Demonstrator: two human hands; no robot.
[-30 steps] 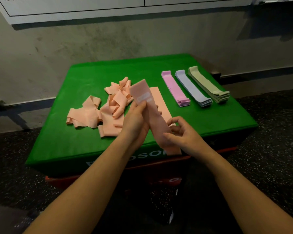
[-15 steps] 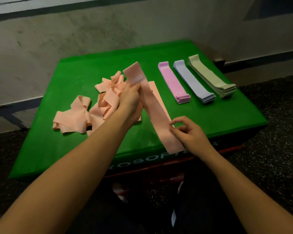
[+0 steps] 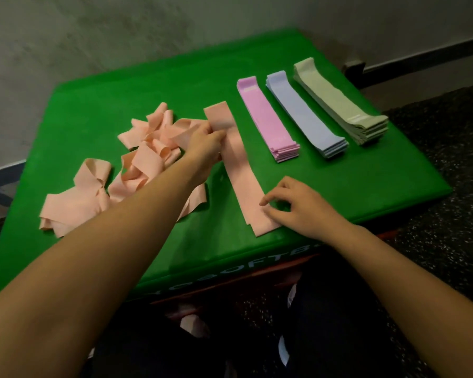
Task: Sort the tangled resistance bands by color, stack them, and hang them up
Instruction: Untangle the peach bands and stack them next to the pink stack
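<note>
A flat peach band (image 3: 242, 173) lies lengthwise on the green box top (image 3: 148, 94), over at least one other flat peach band. My left hand (image 3: 205, 148) pinches its far end. My right hand (image 3: 298, 205) rests curled fingertips on its near end at the box's front edge. A tangled heap of peach bands (image 3: 137, 159) sits left of my left arm. To the right lie three neat stacks: pink (image 3: 268, 121), lavender (image 3: 303, 113) and pale green (image 3: 336, 99).
The green box stands against a grey concrete wall (image 3: 120, 31). Dark speckled floor (image 3: 448, 148) surrounds it. A red base shows under the box's front edge, and my dark-clothed legs are below it.
The peach band, held tilted above the box before, now lies flat on the box top. Both hands moved down and forward with it, and the camera came closer and lower.
</note>
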